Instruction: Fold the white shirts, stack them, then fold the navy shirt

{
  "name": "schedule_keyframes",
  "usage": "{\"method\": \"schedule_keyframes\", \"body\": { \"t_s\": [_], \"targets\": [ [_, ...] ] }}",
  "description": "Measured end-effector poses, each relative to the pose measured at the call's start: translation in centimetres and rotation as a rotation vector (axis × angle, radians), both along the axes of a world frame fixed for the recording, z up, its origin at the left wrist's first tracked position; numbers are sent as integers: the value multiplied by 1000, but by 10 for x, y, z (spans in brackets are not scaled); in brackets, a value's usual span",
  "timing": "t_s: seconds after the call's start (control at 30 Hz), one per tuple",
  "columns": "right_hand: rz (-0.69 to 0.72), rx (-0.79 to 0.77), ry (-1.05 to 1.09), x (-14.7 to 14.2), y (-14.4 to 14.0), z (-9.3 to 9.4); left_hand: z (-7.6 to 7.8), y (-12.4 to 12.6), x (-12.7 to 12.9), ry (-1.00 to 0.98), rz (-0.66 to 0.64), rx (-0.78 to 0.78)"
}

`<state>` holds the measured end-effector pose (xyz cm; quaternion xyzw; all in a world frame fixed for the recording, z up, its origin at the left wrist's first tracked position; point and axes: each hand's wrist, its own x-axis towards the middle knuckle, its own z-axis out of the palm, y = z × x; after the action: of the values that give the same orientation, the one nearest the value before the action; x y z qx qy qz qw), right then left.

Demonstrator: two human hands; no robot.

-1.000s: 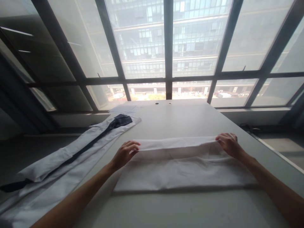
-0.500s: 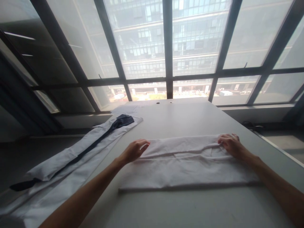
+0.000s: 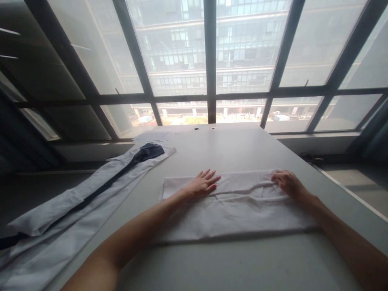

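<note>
White cloth (image 3: pixel 236 210), folded into a long flat band, lies on the table (image 3: pixel 242 149) straight ahead of me. Its long axis runs left to right, across my line of sight. The far edge carries a folded-over strip; a shallow crease runs along it.

My left hand (image 3: pixel 201 185) rests flat on the far strip, left of the middle, fingers spread and pointing away toward the right. It holds nothing, just presses palm-down. My right hand (image 3: pixel 286 182) sits at the far right corner of the cloth, fingers curled onto the fold; whether they pinch the fabric or only press it, I cannot tell. The right hand is at the cloth's end, the left well inside it, so the left end of the band lies uncovered beyond my left wrist.

Fabric: thin, matt, woven, softly rumpled, edges fairly straight. Table: smooth, pale grey, hard, two small holes (image 3: pixel 204 128) near its far end.

To my left, a second pale garment (image 3: pixel 75 206) stretches lengthwise away from me, with a dark strip (image 3: pixel 127 167) down it, well apart from the cloth. Beyond, tall windows (image 3: pixel 209 60) with dark frames.
</note>
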<state>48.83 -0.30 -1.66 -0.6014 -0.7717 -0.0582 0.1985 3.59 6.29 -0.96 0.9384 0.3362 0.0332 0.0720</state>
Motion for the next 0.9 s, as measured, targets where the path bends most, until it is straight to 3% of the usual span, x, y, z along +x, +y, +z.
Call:
{"method": "schedule_keyframes", "body": {
  "t_s": [0.13, 0.27, 0.37, 0.47, 0.67, 0.9],
  "targets": [
    [-74, 43, -11, -7, 2, 3, 14, 2, 7, 57, 5, -65],
    [-148, 27, 12, -11, 0, 4, 30, 3, 48, 2, -2, 12],
    [-218, 8, 39, -10, -1, 3, 28, 2, 86, -87, -64, 29],
    [-256, 39, 118, -6, -3, 1, 14, 0, 108, -17, -84, -60],
    [-207, 520, 394, 2, -2, 7, -1, 1, 107, -14, -100, -52],
    [-302, 647, 488, 16, 2, 15, -2, 0, 104, -127, -302, 50]
  ]
}}
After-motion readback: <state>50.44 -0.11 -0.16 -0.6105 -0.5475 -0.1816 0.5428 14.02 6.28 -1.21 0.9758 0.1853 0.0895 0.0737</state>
